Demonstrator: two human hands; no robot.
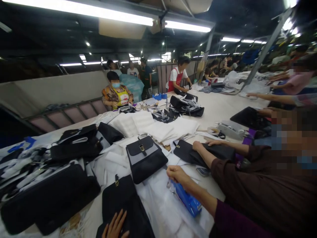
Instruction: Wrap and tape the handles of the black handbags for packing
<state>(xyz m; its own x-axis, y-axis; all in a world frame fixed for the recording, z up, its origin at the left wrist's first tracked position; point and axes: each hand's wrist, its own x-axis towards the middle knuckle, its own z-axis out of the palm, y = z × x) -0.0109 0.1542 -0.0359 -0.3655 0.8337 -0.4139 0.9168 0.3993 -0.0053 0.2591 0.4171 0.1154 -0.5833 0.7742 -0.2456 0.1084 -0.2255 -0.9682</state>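
Note:
My left hand (115,226) lies with fingers spread on a black bag (132,208) that has a gold clasp at its upper end. My right hand (177,173), in a purple sleeve, pinches a small dark bit at the lower right corner of a black and grey flap bag (147,163) with a gold buckle. That bag lies front up on white packing sheets. Beneath my right forearm is a blue tape dispenser (187,198). Just beyond, the hands of a co-worker in brown sleeves (205,148) rest on another black bag (183,152).
Black bags (49,195) are heaped on the left. White foam sheets (138,122) are stacked mid-table, with more bags (187,105) behind. A clear tape dispenser (230,129) stands right of centre. Several people work around the table, one in a red apron (178,77).

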